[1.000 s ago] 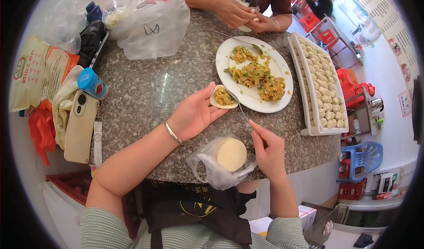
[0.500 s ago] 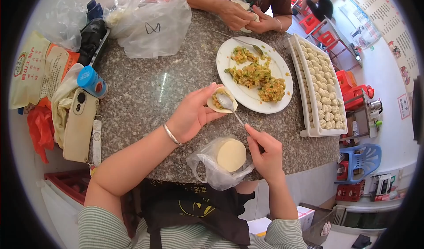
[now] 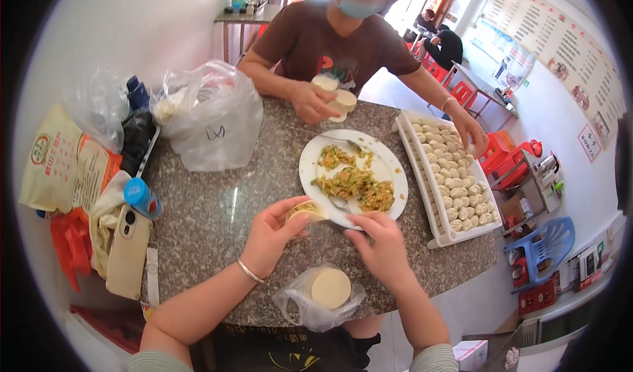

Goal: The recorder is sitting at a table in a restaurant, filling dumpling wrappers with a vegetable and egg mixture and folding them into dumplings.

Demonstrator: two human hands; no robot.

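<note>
My left hand is closed around a round dough wrapper with filling in it, one side curled up by the thumb. At the near rim of the white plate, my right hand pinches a metal spoon, its bowl at the plate and its handle mostly hidden by the fingers. Chopped yellow-green filling lies in heaps on the plate. Between my forearms, a stack of round wrappers sits in a clear plastic bag near the table edge.
Across the speckled stone table, a co-worker's hand holds wrappers; the other hand reaches over a white tray of pleated dumplings. Plastic bags, a blue-lidded jar and a phone stand at left.
The view has tilted up. My right hand has moved the spoon from the wrapper to the plate; the wrapper is more curled. The co-worker's hands have parted, one now over the tray.
</note>
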